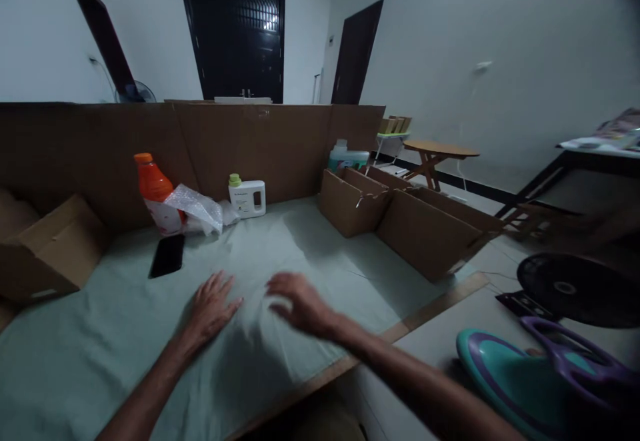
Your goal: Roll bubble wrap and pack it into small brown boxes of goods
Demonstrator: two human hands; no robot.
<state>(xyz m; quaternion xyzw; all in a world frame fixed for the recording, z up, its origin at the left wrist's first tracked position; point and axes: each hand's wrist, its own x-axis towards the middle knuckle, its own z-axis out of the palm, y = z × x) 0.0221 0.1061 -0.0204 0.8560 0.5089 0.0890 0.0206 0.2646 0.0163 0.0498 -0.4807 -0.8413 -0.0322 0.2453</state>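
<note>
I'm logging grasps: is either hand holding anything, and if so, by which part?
Nothing visible is held: the left hand is spread over the green cloth, and the blurred right hand looks empty.

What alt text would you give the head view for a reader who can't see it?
An empty left hand and a blurred right hand reach over a pale green cloth. Beyond them are a black phone, orange bottle, bubble wrap and white jug, with cardboard boxes on both sides.
</note>
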